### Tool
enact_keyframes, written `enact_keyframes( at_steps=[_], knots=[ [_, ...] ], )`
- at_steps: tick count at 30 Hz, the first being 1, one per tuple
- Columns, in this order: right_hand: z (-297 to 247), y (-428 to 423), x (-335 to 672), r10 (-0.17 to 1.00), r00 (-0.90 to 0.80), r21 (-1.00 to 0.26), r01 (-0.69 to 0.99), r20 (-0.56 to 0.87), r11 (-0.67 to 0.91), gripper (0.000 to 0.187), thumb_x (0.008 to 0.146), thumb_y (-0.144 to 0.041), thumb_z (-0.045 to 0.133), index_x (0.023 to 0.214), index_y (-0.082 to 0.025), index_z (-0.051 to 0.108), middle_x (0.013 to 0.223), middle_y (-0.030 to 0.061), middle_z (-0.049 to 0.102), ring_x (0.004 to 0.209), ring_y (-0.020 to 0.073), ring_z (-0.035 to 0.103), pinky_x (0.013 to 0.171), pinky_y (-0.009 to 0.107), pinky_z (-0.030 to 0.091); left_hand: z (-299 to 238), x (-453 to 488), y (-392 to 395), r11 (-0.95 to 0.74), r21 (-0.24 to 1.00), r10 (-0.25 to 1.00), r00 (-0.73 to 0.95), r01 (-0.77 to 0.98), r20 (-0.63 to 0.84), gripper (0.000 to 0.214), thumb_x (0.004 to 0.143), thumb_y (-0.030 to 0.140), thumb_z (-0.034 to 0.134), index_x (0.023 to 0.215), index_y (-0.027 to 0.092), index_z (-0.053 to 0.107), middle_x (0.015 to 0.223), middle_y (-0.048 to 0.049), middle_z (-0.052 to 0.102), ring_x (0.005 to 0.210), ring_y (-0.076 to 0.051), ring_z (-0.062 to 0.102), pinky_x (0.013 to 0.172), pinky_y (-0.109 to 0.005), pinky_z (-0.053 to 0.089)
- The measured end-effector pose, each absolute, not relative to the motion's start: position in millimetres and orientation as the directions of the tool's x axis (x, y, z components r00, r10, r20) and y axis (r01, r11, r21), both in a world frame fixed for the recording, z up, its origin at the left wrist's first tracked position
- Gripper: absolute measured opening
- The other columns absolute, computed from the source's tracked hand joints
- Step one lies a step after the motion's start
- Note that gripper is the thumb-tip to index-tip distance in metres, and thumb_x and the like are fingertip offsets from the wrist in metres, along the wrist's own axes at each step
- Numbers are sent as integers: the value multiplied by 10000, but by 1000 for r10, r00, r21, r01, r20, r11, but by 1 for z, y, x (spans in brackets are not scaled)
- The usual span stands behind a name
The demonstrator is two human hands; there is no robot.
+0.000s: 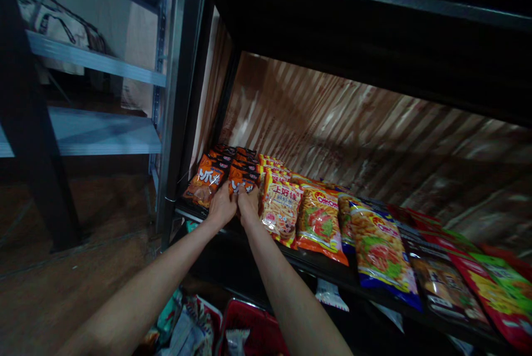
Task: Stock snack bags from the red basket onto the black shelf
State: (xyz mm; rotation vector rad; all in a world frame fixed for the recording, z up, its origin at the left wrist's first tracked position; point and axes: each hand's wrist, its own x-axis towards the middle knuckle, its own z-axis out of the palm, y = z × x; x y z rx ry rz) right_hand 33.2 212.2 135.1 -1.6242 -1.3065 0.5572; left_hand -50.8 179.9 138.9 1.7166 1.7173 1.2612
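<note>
Both my arms reach forward to a row of snack bags on a dark shelf. My left hand [223,205] and my right hand [248,204] close on the lower part of an orange and black snack bag [242,178], one at each side. Another orange snack bag [206,180] leans just left of my left hand, with more of the same kind behind. To the right of my right hand stands a yellow and white snack bag [281,206]. My fingertips are partly hidden behind the backs of my hands.
Further right along the dark shelf [286,256] stand an orange bag [320,217], a blue-edged bag [384,256] and several others. Below are a red basket [260,325] and a heap of packets [187,328]. A dark upright post [178,96] bounds the left; beyond it is a blue-grey rack [103,134].
</note>
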Motion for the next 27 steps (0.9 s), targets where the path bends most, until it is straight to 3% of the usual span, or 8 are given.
enact_keyframes(
  at_steps=[4, 11, 15, 21, 27],
  knots=[
    [143, 207, 31, 924, 375, -899, 428, 80, -96, 594, 811, -451, 440, 1331, -173, 368, 1211, 148, 586, 1069, 283, 581, 926, 412, 416, 140, -51, 180, -143, 809, 952, -144, 570, 269, 475, 852, 216, 448, 1312, 109, 395, 1253, -157, 573, 1159, -235, 541, 977, -345, 400],
    [141, 204, 31, 927, 349, -884, 466, 137, -45, 573, 833, -478, 401, 1316, -171, 382, 1218, 146, 581, 1085, 286, 574, 947, 410, 408, 138, -51, 181, -131, 797, 946, -167, 589, 279, 475, 855, 219, 439, 1308, 83, 399, 1212, -185, 592, 1130, -259, 561, 963, -383, 418],
    [137, 205, 31, 925, 351, -873, 485, 147, -46, 602, 833, -497, 399, 1331, -161, 370, 1215, 156, 586, 1076, 291, 583, 941, 418, 416, 128, -48, 183, -213, 766, 907, -169, 606, 386, 474, 862, 209, 410, 1315, 70, 378, 1250, -202, 559, 1166, -262, 535, 982, -412, 418],
    [138, 204, 33, 919, 341, -868, 496, 196, 1, 608, 834, -460, 418, 1340, -127, 366, 1258, 174, 557, 1137, 283, 553, 986, 418, 388, 102, -40, 172, -386, 563, 764, -88, 731, 639, 556, 820, 95, 357, 1358, -15, 273, 1405, -271, 358, 1340, -281, 317, 1080, -444, 323],
    [137, 206, 35, 916, 332, -856, 517, 227, 25, 648, 833, -453, 421, 1365, -95, 328, 1256, 199, 550, 1137, 290, 551, 984, 428, 386, 91, -41, 147, -493, 333, 626, 63, 804, 777, 636, 775, 38, 385, 1396, 33, 247, 1446, -241, 310, 1397, -280, 149, 1080, -490, 319]
  ],
)
